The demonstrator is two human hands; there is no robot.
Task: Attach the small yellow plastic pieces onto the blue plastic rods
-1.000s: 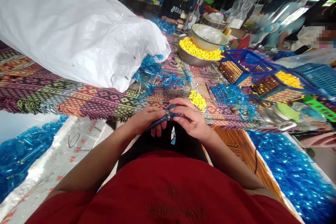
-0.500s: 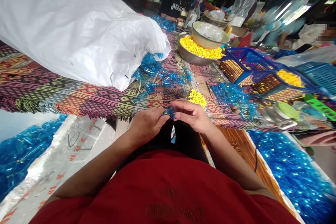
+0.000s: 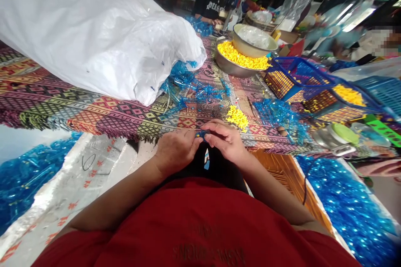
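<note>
Between my hands, just past the near edge of the patterned cloth, is a small clear-blue plastic piece with a bit of yellow on it. My left hand is closed on its left side, thumb pressed against the fingers. From the right, my right hand pinches the same piece with thumb and fingertips. Much of the piece is hidden by the fingers. Just beyond my right hand lies a small pile of yellow plastic parts. Several blue plastic pieces are scattered on the cloth farther off.
A big white sack covers the left of the table. Behind are a metal bowl of yellow parts and blue baskets. Foam boxes of blue pieces flank me. A person sits across, and a lidded jar stands right.
Both hands stay at the blue piece, with the right fingers shifted slightly left and closer over it. The whole view has moved a little.
</note>
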